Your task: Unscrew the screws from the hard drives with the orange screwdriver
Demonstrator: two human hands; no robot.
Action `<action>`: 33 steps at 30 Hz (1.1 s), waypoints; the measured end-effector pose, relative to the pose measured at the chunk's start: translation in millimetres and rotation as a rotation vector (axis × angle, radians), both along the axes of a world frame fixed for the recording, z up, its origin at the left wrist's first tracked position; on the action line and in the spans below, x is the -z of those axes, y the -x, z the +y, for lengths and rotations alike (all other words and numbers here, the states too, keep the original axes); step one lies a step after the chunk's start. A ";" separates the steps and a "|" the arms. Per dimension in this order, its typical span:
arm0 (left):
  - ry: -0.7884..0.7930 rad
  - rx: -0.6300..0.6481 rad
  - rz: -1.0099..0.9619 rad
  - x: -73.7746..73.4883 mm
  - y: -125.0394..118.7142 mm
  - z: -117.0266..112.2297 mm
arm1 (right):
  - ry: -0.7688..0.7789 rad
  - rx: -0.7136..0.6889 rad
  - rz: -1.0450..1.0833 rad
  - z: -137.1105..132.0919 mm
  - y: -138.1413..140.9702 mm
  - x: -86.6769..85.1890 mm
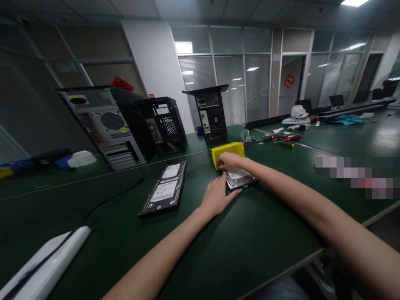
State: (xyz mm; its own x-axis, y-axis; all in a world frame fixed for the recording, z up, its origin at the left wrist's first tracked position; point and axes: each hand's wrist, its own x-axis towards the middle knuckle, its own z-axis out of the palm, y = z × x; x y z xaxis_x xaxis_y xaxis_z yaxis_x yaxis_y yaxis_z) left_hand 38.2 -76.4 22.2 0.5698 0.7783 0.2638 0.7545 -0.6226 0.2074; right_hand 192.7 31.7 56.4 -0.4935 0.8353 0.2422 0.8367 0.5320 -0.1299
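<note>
A silver hard drive (240, 178) with a white label lies on the green table in front of me. My left hand (216, 195) holds its near left corner, fingers along the left side and thumb along the front edge. Over the drive's far left part, my right hand (230, 161) is closed in a pinch with fingertips pointing down. What those fingertips hold, if anything, is hidden. Just behind stands a yellow plastic bin (228, 148), partly covered by the right hand. To the left, two more hard drives (164, 191) lie end to end, labels up.
Computer cases (120, 125) stand along the back left, one tower (212, 116) behind the bin. Screwdrivers (293, 138) and small parts lie at the back right. A white device (62, 254) with a black cable occupies the near left. The table edge (281, 271) runs close to me.
</note>
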 end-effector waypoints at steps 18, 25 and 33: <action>-0.053 0.011 -0.015 2.2 -0.7 0.6 | -0.021 0.109 0.092 -13.8 19.1 -2.5; -0.022 -0.002 0.006 -1.2 -1.9 -3.9 | 0.037 0.166 0.421 7.1 -16.9 8.2; -0.012 0.026 -0.021 -3.8 -1.4 -5.4 | 0.118 0.171 0.576 14.9 -17.0 29.5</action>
State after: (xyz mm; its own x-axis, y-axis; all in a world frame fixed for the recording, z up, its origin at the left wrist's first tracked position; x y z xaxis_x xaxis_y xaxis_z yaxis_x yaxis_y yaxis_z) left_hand 39.6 -81.8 26.0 0.5841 0.7601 0.2849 0.7338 -0.6445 0.2151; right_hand 209.7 46.6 26.9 -0.1675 0.9287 0.3309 0.6864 0.3508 -0.6370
